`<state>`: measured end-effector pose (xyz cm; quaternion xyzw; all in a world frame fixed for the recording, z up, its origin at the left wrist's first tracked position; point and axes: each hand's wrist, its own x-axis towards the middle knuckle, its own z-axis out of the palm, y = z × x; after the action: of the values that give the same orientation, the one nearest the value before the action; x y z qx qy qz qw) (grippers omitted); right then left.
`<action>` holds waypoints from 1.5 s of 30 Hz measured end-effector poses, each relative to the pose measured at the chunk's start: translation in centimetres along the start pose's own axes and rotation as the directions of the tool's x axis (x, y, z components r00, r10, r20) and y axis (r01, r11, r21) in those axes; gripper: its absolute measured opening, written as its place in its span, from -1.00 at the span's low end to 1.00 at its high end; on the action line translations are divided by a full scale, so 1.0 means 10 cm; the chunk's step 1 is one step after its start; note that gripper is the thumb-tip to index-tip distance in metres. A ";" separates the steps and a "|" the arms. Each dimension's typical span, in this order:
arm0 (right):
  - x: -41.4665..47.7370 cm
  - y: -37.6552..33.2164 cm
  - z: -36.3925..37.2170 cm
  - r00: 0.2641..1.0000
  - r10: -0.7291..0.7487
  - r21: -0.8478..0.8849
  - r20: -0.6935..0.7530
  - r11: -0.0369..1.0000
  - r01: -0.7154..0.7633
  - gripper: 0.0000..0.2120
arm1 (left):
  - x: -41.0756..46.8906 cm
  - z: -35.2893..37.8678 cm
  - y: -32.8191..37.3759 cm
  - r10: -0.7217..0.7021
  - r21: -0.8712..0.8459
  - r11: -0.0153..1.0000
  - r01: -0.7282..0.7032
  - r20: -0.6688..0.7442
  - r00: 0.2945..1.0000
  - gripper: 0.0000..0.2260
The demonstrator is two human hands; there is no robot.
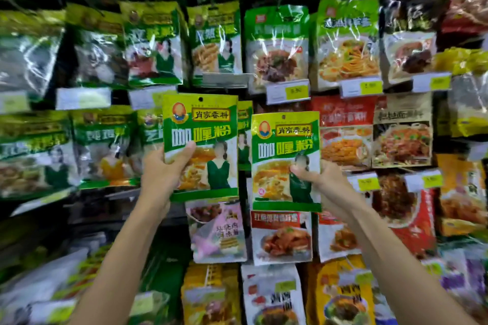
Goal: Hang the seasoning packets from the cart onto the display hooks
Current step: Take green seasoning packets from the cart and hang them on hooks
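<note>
Fingers of left hand (158, 171) and right hand (326, 182) hidden behind packets (200, 124). Hooks hidden by stock (277, 45). Price tags (287, 92) blurred, unreadable.

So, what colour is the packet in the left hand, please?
The packet is green with a yellow top; head view.

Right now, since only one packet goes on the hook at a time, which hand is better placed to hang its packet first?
Probably left. The left hand holds the left packet higher, its top edge beside the matching hanging packet. The right hand holds the right packet lower.
</note>
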<state>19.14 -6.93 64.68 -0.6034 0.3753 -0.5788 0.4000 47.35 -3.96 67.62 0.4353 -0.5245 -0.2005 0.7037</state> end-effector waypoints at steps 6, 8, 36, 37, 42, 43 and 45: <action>0.54 -0.06 0.61 0.993 -0.029 0.001 0.117 1.000 0.030 -0.96 | 0.46 -0.45 -0.04 0.021 -0.010 1.000 -0.022 -0.089 0.996 -0.38; 0.64 -0.11 0.73 0.993 -0.038 0.032 0.116 0.999 0.034 -0.97 | 0.58 -0.51 -0.04 0.065 0.014 0.998 -0.064 -0.117 0.991 -0.51; 1.16 0.03 0.98 0.999 -0.021 -0.094 0.044 0.995 0.025 -0.72 | 0.76 -0.20 -0.18 0.057 -0.061 0.996 -0.058 -0.022 0.998 -0.74; 1.12 0.05 0.97 0.995 -0.089 -0.165 -0.036 0.983 0.082 -0.72 | 0.73 -0.18 -0.18 0.049 -0.070 0.996 -0.051 -0.018 0.999 -0.68; 0.80 0.05 1.06 0.860 -0.410 -0.201 -0.305 0.910 0.363 -0.82 | 0.57 0.01 -0.23 -0.001 -0.117 0.993 0.005 0.032 0.999 -0.46; 0.77 0.01 1.11 0.887 -0.391 -0.174 -0.246 0.918 0.356 -0.81 | 0.55 0.07 -0.25 -0.021 -0.114 0.993 0.026 0.048 0.999 -0.36; 0.77 -0.09 1.21 0.952 -0.291 -0.095 -0.094 0.955 0.282 -0.70 | 0.53 0.18 -0.26 -0.064 -0.096 0.993 0.073 0.095 0.993 -0.20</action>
<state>31.63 -13.05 68.41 -0.6352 0.3277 -0.6467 0.2663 48.14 -9.95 68.59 0.4077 -0.5303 -0.2700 0.6926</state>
